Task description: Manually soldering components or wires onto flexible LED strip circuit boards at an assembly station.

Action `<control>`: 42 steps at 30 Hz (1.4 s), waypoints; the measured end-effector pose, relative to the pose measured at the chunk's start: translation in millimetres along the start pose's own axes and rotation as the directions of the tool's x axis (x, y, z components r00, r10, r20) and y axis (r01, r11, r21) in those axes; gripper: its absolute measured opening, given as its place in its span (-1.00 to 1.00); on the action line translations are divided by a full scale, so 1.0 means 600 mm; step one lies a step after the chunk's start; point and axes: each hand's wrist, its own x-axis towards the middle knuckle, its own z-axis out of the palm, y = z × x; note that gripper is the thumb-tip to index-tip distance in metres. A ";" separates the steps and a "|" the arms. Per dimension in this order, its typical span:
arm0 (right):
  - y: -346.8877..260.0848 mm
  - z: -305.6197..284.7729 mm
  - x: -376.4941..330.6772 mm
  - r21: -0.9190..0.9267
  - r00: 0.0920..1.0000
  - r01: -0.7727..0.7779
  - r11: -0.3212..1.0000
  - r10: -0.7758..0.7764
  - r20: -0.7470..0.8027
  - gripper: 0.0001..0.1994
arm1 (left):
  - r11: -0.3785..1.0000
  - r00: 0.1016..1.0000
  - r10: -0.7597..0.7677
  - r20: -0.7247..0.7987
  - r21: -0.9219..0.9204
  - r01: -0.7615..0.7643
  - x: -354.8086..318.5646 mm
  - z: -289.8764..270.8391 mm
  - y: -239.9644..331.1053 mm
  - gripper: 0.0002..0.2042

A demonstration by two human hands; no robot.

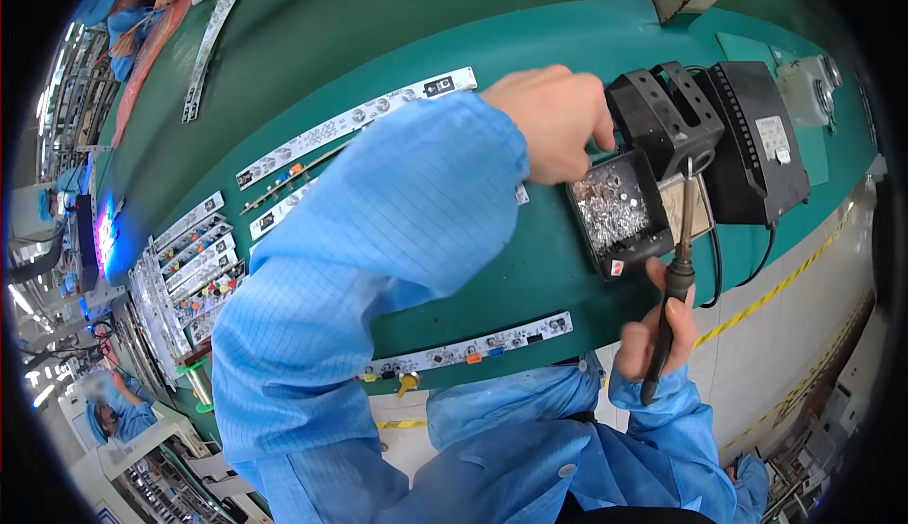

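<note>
With right hand (659, 335) gripping soldering iron (677, 278), we wipe its tip in the tray (615, 214); left hand (553, 119), fingers curled, steadies the holder (662, 117).

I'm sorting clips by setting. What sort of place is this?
Most likely an electronics assembly line. The right hand grips a soldering iron beside a black tray of solder scraps, long white circuit strips lie along a green bench, and the sleeves are blue workwear.
</note>
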 end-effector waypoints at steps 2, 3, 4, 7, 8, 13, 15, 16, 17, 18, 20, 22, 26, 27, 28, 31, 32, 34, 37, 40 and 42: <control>-0.019 0.010 0.022 -0.148 1.000 -0.024 0.989 0.025 0.001 -0.33 | 0.998 0.998 -0.016 0.063 0.056 0.012 0.005 0.004 0.004 -0.72; -0.021 0.013 0.034 -0.218 0.998 -0.051 0.975 0.059 0.031 -0.22 | 0.996 0.997 -0.017 0.069 0.087 0.011 0.010 0.007 0.001 -0.73; -0.021 0.016 0.041 -0.223 0.997 -0.052 0.973 0.063 0.039 -0.22 | 0.997 0.998 -0.014 0.068 0.078 0.009 0.013 0.011 -0.001 -0.73; -0.018 0.022 0.051 -0.345 0.986 -0.100 0.933 0.139 0.093 -0.19 | 0.992 0.999 0.047 0.017 0.117 -0.048 0.019 0.015 -0.005 -0.76; -0.016 0.023 0.048 -0.340 0.986 -0.104 0.935 0.140 0.085 -0.18 | 0.987 0.999 0.035 0.006 0.159 -0.035 0.021 0.014 -0.008 -0.77; -0.026 0.020 0.045 -0.310 0.987 -0.115 0.944 0.144 0.073 -0.16 | 0.991 0.989 0.040 -0.143 0.134 -0.021 0.018 -0.001 -0.028 -0.77; -0.024 0.026 0.042 -0.309 0.988 -0.119 0.944 0.142 0.053 -0.16 | 0.993 0.997 0.003 -0.079 0.116 0.006 0.018 -0.008 -0.029 -0.77; -0.023 0.030 0.040 -0.302 0.990 -0.122 0.946 0.137 0.030 -0.17 | 0.993 0.997 0.004 -0.079 0.116 0.005 0.018 -0.009 -0.030 -0.77; -0.021 0.032 0.042 -0.302 0.990 -0.122 0.946 0.137 0.029 -0.17 | 0.990 0.997 0.003 -0.072 0.139 0.007 0.018 -0.011 -0.030 -0.78; -0.019 0.032 0.041 -0.284 0.991 -0.120 0.951 0.130 0.018 -0.17 | 0.987 0.998 0.005 -0.062 0.162 0.005 0.019 -0.010 -0.029 -0.78; -0.018 0.031 0.045 -0.264 0.993 -0.116 0.958 0.120 -0.002 -0.18 | 0.989 0.988 0.037 -0.152 0.150 -0.014 0.016 -0.010 -0.038 -0.80; -0.019 0.033 0.050 -0.221 0.990 -0.142 0.965 0.142 -0.017 -0.18 | 0.986 0.967 0.076 -0.245 0.162 -0.036 0.006 -0.014 -0.038 -0.81; -0.014 0.038 0.055 -0.253 0.998 -0.065 0.965 0.062 -0.021 -0.19 | 0.976 0.924 0.108 -0.366 0.215 -0.029 -0.027 -0.037 -0.042 -0.85; -0.018 0.035 0.053 -0.236 0.999 -0.045 0.971 0.041 -0.024 -0.20 | 0.978 0.907 0.117 -0.405 0.208 -0.033 -0.041 -0.043 -0.041 -0.86; -0.022 0.027 0.049 -0.230 0.999 -0.032 0.973 0.027 -0.024 -0.20 | 0.987 0.915 0.066 -0.397 0.159 -0.002 -0.054 -0.049 -0.033 -0.80; -0.026 0.013 0.036 -0.176 0.996 0.045 0.983 -0.057 -0.064 -0.33 | 0.980 0.905 -0.030 -0.424 0.165 0.110 -0.098 -0.066 -0.009 -0.78; -0.029 0.006 0.035 -0.187 0.994 0.078 0.979 -0.092 -0.064 -0.43 | 0.981 0.892 -0.064 -0.447 0.138 0.139 -0.115 -0.068 0.001 -0.76; -0.035 -0.010 0.018 -0.055 0.997 0.012 0.998 -0.017 -0.077 -0.50 | 0.982 0.884 -0.060 -0.463 0.129 0.134 -0.154 -0.072 0.009 -0.76; -0.040 -0.026 0.002 0.097 0.979 -0.033 0.995 0.052 -0.199 -0.50 | 0.987 0.856 -0.054 -0.514 0.103 0.124 -0.210 -0.064 0.017 -0.77; -0.049 -0.044 0.000 0.168 0.911 -0.127 0.978 0.182 -0.370 -0.58 | 0.975 0.826 0.046 -0.561 0.205 0.085 -0.267 -0.051 0.035 -0.86; -0.057 -0.057 0.010 0.273 0.828 -0.231 0.934 0.336 -0.449 -0.68 | 0.959 0.811 0.083 -0.579 0.267 0.092 -0.303 -0.035 0.047 -0.88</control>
